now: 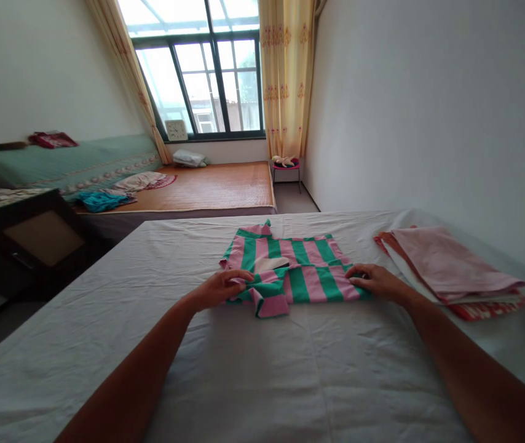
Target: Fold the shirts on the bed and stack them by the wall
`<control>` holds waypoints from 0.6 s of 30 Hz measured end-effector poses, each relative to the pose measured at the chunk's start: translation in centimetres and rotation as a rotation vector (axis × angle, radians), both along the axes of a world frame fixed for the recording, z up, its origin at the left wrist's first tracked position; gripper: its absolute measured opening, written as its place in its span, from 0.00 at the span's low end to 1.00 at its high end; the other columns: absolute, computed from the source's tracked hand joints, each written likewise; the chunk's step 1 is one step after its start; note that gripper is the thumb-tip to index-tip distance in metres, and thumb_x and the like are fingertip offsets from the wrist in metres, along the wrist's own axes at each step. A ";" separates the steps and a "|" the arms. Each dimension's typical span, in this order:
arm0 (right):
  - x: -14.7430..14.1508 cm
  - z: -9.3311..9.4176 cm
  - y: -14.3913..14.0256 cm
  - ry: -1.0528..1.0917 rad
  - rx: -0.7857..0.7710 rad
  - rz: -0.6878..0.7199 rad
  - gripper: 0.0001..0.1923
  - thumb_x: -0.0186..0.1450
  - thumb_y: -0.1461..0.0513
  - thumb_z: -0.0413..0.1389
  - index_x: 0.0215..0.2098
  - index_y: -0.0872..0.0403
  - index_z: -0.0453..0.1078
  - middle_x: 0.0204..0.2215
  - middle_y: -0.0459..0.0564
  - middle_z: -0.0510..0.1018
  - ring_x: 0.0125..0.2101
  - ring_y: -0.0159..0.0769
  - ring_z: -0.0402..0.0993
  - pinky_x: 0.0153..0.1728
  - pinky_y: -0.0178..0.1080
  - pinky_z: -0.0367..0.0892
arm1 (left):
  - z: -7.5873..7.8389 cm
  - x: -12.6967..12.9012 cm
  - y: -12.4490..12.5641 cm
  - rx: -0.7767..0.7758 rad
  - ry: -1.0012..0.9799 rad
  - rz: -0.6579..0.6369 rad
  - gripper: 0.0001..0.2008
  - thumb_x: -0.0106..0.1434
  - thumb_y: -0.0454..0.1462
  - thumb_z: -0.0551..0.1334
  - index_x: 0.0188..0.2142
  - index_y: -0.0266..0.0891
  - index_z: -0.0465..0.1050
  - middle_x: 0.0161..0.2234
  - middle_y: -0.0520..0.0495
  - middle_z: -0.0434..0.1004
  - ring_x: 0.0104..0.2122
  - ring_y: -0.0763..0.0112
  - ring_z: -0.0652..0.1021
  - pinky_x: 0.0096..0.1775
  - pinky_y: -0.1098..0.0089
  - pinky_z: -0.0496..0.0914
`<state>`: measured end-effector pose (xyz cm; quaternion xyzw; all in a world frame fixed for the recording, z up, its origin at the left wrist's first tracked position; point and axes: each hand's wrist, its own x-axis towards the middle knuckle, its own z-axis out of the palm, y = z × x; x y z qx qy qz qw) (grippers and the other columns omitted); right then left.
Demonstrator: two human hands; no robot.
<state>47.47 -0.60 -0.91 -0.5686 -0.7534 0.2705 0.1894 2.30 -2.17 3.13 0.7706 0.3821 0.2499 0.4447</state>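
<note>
1. Closest to me, both forearms stretch out over the white sheet [262, 375] of the bed.
2. The striped shirt [297, 271], pink and green, lies part-folded mid-bed, a sleeve turned in.
3. The left hand [221, 288] pinches the shirt's left edge, fingers closed on a fold; the right hand [375, 282] lies flat on its right corner, fingers together.
4. It looks light, limp and unslippery: best taken by hems or fold edges.
5. A stack of folded pink cloths [451, 267] sits just right of it.
</note>
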 end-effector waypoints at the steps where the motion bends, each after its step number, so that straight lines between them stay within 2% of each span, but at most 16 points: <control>1: 0.0 0.0 0.0 -0.005 0.008 -0.002 0.16 0.57 0.53 0.54 0.37 0.52 0.77 0.33 0.49 0.80 0.33 0.40 0.72 0.36 0.38 0.64 | 0.6 -0.3 -0.5 0.051 0.090 -0.144 0.21 0.57 0.47 0.65 0.49 0.41 0.73 0.54 0.41 0.70 0.53 0.59 0.71 0.51 0.63 0.67; 2: -0.1 0.0 0.0 -0.010 0.015 -0.006 0.16 0.57 0.53 0.54 0.37 0.52 0.77 0.33 0.49 0.80 0.33 0.40 0.72 0.37 0.38 0.64 | 1.2 -0.6 -1.1 0.100 0.174 -0.251 0.24 0.55 0.45 0.67 0.51 0.44 0.71 0.57 0.42 0.66 0.56 0.57 0.68 0.54 0.62 0.65; 4: -0.1 0.0 0.0 -0.021 0.021 -0.006 0.15 0.57 0.53 0.54 0.36 0.52 0.77 0.34 0.49 0.80 0.33 0.40 0.72 0.37 0.39 0.64 | 1.8 -0.8 -2.0 0.194 0.310 -0.353 0.28 0.52 0.42 0.70 0.53 0.49 0.71 0.61 0.45 0.61 0.59 0.55 0.64 0.57 0.61 0.61; 6: -0.1 0.0 0.0 -0.027 0.016 -0.003 0.15 0.57 0.53 0.54 0.37 0.52 0.77 0.34 0.49 0.80 0.33 0.40 0.72 0.37 0.38 0.64 | 1.7 -0.6 -2.4 0.278 0.391 -0.345 0.24 0.52 0.38 0.70 0.50 0.50 0.73 0.60 0.47 0.61 0.59 0.55 0.64 0.59 0.61 0.58; 8: 0.0 -0.1 0.0 -0.023 0.010 -0.001 0.16 0.57 0.53 0.54 0.37 0.52 0.77 0.34 0.49 0.80 0.33 0.40 0.72 0.37 0.38 0.64 | 1.2 0.0 -2.5 0.344 0.401 -0.284 0.17 0.55 0.33 0.67 0.45 0.49 0.77 0.57 0.48 0.66 0.57 0.58 0.66 0.58 0.62 0.59; 11: 0.1 -0.1 0.0 -0.008 0.006 0.003 0.16 0.57 0.53 0.54 0.37 0.52 0.77 0.34 0.49 0.80 0.33 0.40 0.73 0.36 0.38 0.64 | 0.8 1.1 -2.1 0.408 0.247 -0.079 0.07 0.58 0.34 0.63 0.36 0.43 0.79 0.49 0.46 0.72 0.51 0.61 0.71 0.55 0.64 0.63; 12: 0.2 -0.2 0.1 -0.005 0.005 0.006 0.16 0.57 0.53 0.54 0.37 0.52 0.77 0.34 0.49 0.80 0.34 0.40 0.73 0.37 0.38 0.64 | 0.8 1.4 -2.0 0.399 0.163 0.037 0.06 0.60 0.37 0.62 0.34 0.40 0.78 0.45 0.45 0.74 0.47 0.62 0.73 0.52 0.65 0.65; 13: 0.2 -0.2 0.1 -0.003 0.005 0.007 0.16 0.57 0.53 0.54 0.37 0.52 0.77 0.34 0.49 0.80 0.34 0.40 0.73 0.37 0.38 0.64 | 0.8 1.6 -1.8 0.362 0.067 0.172 0.09 0.61 0.41 0.61 0.32 0.38 0.77 0.40 0.45 0.75 0.43 0.63 0.74 0.48 0.66 0.68; 16: 0.3 -0.3 0.1 -0.016 0.010 0.003 0.16 0.57 0.53 0.54 0.37 0.52 0.77 0.35 0.49 0.80 0.35 0.41 0.73 0.39 0.39 0.64 | 0.4 1.7 -1.3 0.064 -0.223 0.519 0.21 0.61 0.51 0.58 0.32 0.34 0.74 0.27 0.48 0.74 0.29 0.68 0.75 0.34 0.69 0.71; 18: 0.3 -0.3 0.1 -0.026 0.010 0.006 0.17 0.58 0.53 0.54 0.38 0.52 0.76 0.35 0.50 0.80 0.35 0.41 0.73 0.39 0.39 0.64 | -0.3 1.6 -1.1 -0.146 -0.332 0.593 0.25 0.58 0.55 0.58 0.36 0.33 0.73 0.25 0.50 0.73 0.26 0.69 0.74 0.30 0.70 0.71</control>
